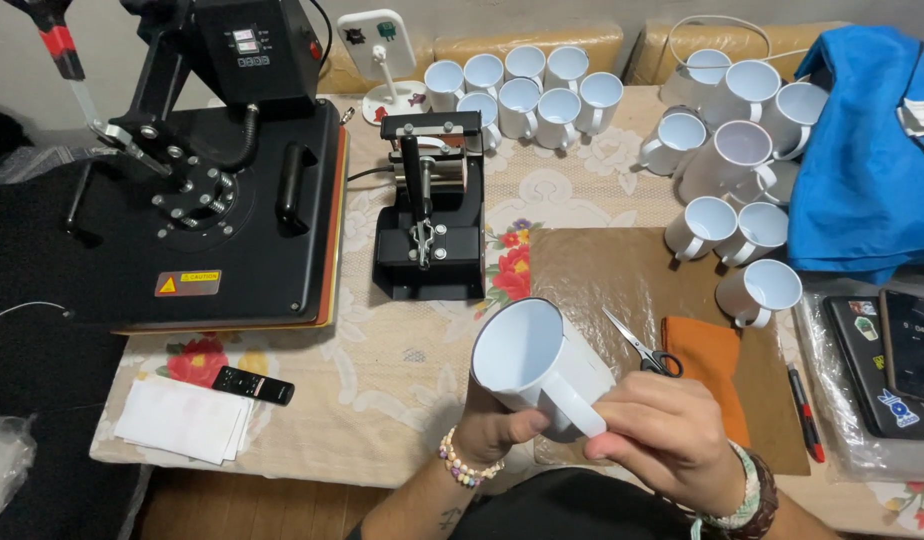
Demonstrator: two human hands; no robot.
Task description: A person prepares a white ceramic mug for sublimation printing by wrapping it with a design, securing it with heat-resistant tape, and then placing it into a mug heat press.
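Above table edge: left hand (492, 425) fingers wrapped under white mug (537, 365); right hand (672, 435) fingers curled against mug side.

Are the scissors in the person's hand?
No, the scissors lie on the brown mat, while both hands, left and right, hold a white mug.

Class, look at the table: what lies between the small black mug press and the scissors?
In the head view, between the mug press and the scissors lies the floral tablecloth and part of a brown sheet; the held white mug sits just below.
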